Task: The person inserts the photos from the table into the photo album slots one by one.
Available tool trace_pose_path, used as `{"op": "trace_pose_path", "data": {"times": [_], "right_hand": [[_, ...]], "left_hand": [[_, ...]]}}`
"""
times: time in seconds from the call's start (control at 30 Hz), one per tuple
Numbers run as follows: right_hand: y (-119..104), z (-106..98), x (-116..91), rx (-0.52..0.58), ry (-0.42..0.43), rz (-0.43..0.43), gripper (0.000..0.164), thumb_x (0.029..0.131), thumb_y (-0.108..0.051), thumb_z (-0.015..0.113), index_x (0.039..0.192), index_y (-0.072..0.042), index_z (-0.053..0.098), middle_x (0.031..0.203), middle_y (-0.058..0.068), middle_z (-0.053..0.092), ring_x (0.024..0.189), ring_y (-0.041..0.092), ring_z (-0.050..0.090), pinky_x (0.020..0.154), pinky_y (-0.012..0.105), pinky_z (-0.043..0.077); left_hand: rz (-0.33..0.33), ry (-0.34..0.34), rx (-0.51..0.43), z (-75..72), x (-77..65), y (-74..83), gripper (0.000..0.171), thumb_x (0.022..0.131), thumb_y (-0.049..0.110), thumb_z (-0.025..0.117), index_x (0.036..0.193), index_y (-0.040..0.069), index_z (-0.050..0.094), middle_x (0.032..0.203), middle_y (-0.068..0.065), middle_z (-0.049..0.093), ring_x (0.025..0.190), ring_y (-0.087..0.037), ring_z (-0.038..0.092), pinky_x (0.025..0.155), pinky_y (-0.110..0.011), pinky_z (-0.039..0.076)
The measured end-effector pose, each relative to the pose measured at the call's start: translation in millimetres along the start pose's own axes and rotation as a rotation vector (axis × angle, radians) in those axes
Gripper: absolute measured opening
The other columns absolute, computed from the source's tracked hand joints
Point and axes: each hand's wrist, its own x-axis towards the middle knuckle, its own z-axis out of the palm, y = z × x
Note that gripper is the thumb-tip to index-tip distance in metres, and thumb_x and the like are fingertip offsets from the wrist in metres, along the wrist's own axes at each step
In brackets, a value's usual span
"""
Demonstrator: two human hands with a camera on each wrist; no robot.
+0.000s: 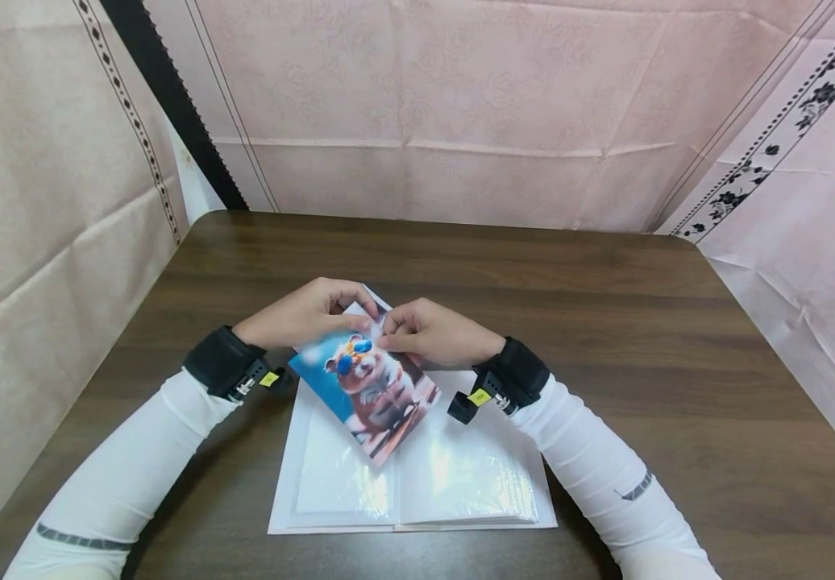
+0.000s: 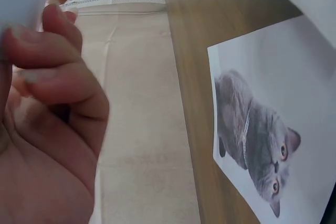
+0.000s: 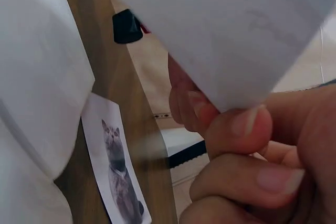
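Observation:
A glossy picture card (image 1: 381,387) of a furry animal in blue sunglasses hangs tilted above an open photo album (image 1: 461,483). My left hand (image 1: 309,312) pinches the card near its upper corner. Close beside it, my right hand (image 1: 450,332) pinches the same corner between thumb and fingers. The right wrist view shows the card's pale back (image 3: 226,35) with the fingertips at its corner. Clear sleeves fill the album, and the card and hands cover its upper part. A grey cat picture (image 2: 257,135) lies on the table beyond, largely hidden in the head view.
The brown wooden table (image 1: 606,322) extends around the album on all sides. Pale patterned cloth (image 1: 461,105) hangs behind the table and along both sides. A black wrist camera (image 1: 463,407) on the right arm sits low over the album's right page.

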Motion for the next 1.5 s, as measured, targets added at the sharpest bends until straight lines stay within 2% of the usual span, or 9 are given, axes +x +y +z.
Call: {"op": "trace_pose_path", "data": {"times": [0.23, 0.47, 0.57, 0.73, 0.83, 1.0, 1.23, 1.33, 1.5], "right_hand": [[5.4, -7.4, -0.9, -0.014, 0.164, 0.014, 0.015, 0.103, -0.016, 0.059, 0.106, -0.003, 0.067, 0.070, 0.004, 0.059, 0.067, 0.021, 0.058, 0.067, 0.023, 0.048], [9.1, -10.6, 1.7, 0.082, 0.296, 0.048, 0.019, 0.104, -0.021, 0.059, 0.108, -0.003, 0.065, 0.092, 0.011, 0.073, 0.079, 0.023, 0.069, 0.071, 0.022, 0.054], [10.6, -11.6, 3.1, 0.102, 0.353, 0.056, 0.018, 0.103, -0.019, 0.060, 0.109, -0.002, 0.065, 0.095, 0.011, 0.071, 0.081, 0.022, 0.068, 0.068, 0.021, 0.050], [12.1, -12.7, 3.9, 0.153, 0.428, 0.067, 0.017, 0.103, -0.019, 0.059, 0.108, -0.003, 0.064, 0.079, 0.005, 0.059, 0.074, 0.030, 0.054, 0.060, 0.022, 0.039], [13.8, -13.9, 4.6, 0.183, 0.435, 0.060, 0.018, 0.104, -0.019, 0.058, 0.106, -0.002, 0.063, 0.070, 0.004, 0.050, 0.071, 0.039, 0.048, 0.059, 0.023, 0.038], [13.8, -16.6, 5.2, 0.179, 0.416, 0.057, 0.019, 0.104, -0.020, 0.059, 0.105, -0.002, 0.065, 0.077, 0.009, 0.051, 0.073, 0.042, 0.047, 0.061, 0.025, 0.039], [14.8, -22.7, 8.0, 0.152, 0.397, 0.029, 0.021, 0.104, -0.021, 0.058, 0.106, -0.003, 0.067, 0.073, 0.003, 0.049, 0.067, 0.029, 0.045, 0.061, 0.024, 0.036], [14.5, -24.2, 11.5, 0.174, 0.386, 0.010, 0.020, 0.104, -0.020, 0.059, 0.104, -0.001, 0.067, 0.067, 0.002, 0.048, 0.064, 0.032, 0.044, 0.059, 0.023, 0.036], [15.1, -26.8, 16.9, 0.164, 0.366, 0.009, 0.020, 0.103, -0.020, 0.060, 0.098, -0.002, 0.066, 0.066, 0.002, 0.052, 0.059, 0.027, 0.045, 0.054, 0.021, 0.034]], "left_hand": [[-0.097, 0.007, -0.035, -5.4, -0.6, -1.9, 0.054, 0.094, 0.031, 0.073, 0.139, 0.013, 0.052, 0.106, -0.009, 0.068, 0.084, -0.021, 0.072, 0.076, -0.034, 0.062], [-0.116, 0.084, -0.039, -12.4, -2.2, -3.0, 0.059, 0.094, 0.033, 0.073, 0.143, 0.015, 0.046, 0.121, -0.012, 0.061, 0.096, -0.027, 0.069, 0.085, -0.041, 0.061], [-0.119, 0.123, -0.066, -15.7, -3.0, -2.7, 0.059, 0.094, 0.033, 0.073, 0.144, 0.017, 0.045, 0.125, -0.012, 0.057, 0.099, -0.028, 0.067, 0.085, -0.040, 0.060], [-0.104, 0.188, -0.142, -18.2, -3.1, -2.8, 0.059, 0.095, 0.030, 0.071, 0.145, 0.017, 0.043, 0.126, -0.012, 0.061, 0.105, -0.026, 0.069, 0.090, -0.039, 0.059], [-0.090, 0.212, -0.186, -17.9, -2.1, -5.2, 0.056, 0.097, 0.025, 0.070, 0.145, 0.018, 0.044, 0.120, -0.013, 0.068, 0.102, -0.025, 0.073, 0.089, -0.038, 0.058], [-0.083, 0.211, -0.154, -17.0, -1.2, -8.9, 0.055, 0.098, 0.024, 0.067, 0.148, 0.020, 0.044, 0.119, -0.010, 0.067, 0.099, -0.022, 0.071, 0.089, -0.034, 0.059], [-0.084, 0.168, -0.113, -16.6, -0.8, -9.8, 0.056, 0.098, 0.022, 0.067, 0.149, 0.019, 0.043, 0.122, -0.011, 0.063, 0.101, -0.024, 0.069, 0.089, -0.033, 0.059], [-0.074, 0.146, -0.114, -16.3, -0.9, -8.8, 0.056, 0.099, 0.022, 0.066, 0.149, 0.017, 0.042, 0.125, -0.013, 0.062, 0.102, -0.026, 0.068, 0.089, -0.033, 0.059], [-0.088, 0.174, -0.131, -17.0, -2.4, -9.5, 0.056, 0.100, 0.025, 0.065, 0.149, 0.016, 0.040, 0.130, -0.012, 0.066, 0.106, -0.024, 0.070, 0.091, -0.030, 0.058]]}}
